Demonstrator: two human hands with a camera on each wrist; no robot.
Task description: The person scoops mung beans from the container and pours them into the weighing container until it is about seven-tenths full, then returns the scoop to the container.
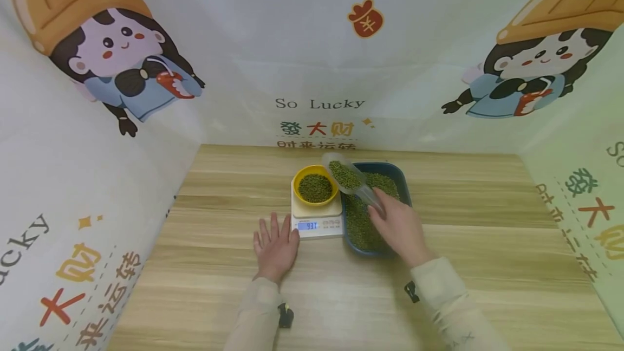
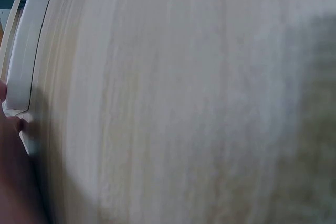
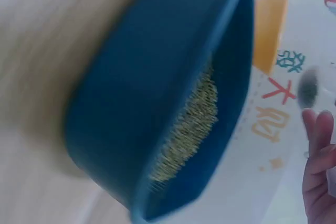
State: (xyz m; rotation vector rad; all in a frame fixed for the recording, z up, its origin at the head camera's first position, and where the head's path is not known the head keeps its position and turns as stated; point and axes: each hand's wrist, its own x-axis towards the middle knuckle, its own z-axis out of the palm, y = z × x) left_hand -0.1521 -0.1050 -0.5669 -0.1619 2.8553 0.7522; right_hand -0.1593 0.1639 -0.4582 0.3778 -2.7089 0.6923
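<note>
My right hand (image 1: 402, 229) grips the handle of a clear plastic scoop (image 1: 363, 191) loaded with green mung beans (image 1: 344, 175). The scoop hangs over the gap between a yellow bowl (image 1: 295, 197) and a dark blue tub (image 1: 407, 188), its tip close to the bowl's right rim. Mung beans lie in both containers. Under the bowl is a white kitchen scale (image 1: 317, 232) with a lit display. Fingers spread, my left hand (image 1: 276, 251) rests on the table, thumb against the scale's left front corner. The right wrist view shows the tub (image 3: 142, 77) from the side.
The wood-grain table (image 1: 214, 264) is enclosed at the back and both sides by a white printed cloth (image 1: 292, 58). Tub and scale stand side by side near the back. A small black clip (image 1: 285, 316) sits by the left sleeve, another (image 1: 411, 291) by the right.
</note>
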